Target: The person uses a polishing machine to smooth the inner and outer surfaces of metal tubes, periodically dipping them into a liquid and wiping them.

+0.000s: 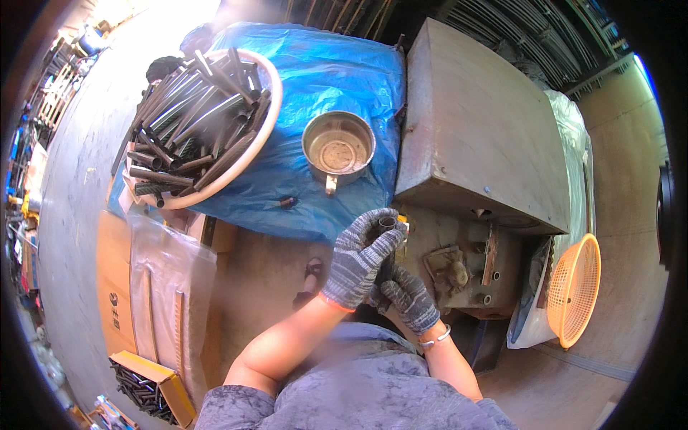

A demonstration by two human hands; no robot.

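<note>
Both my hands wear grey knitted gloves. My left hand [357, 259] is wrapped round the upper part of a short black tube [387, 223], whose round open end points up between thumb and fingers. Lower down, my right hand [411, 302] is closed on the same tube near its other end, which is mostly hidden. A metal mug [338, 148] with a handle stands on the blue plastic sheet [294, 86] beyond my left hand. To its left, a wide white basin [266, 122] is heaped with black tubes [193, 118].
A large grey metal box [487, 136] stands at right over a dirty work surface [459, 283] with small metal parts. Beside it hangs an orange plastic basket [575, 290]. Cardboard [115, 276] lies at left, above an open carton [175, 390] of short black pieces.
</note>
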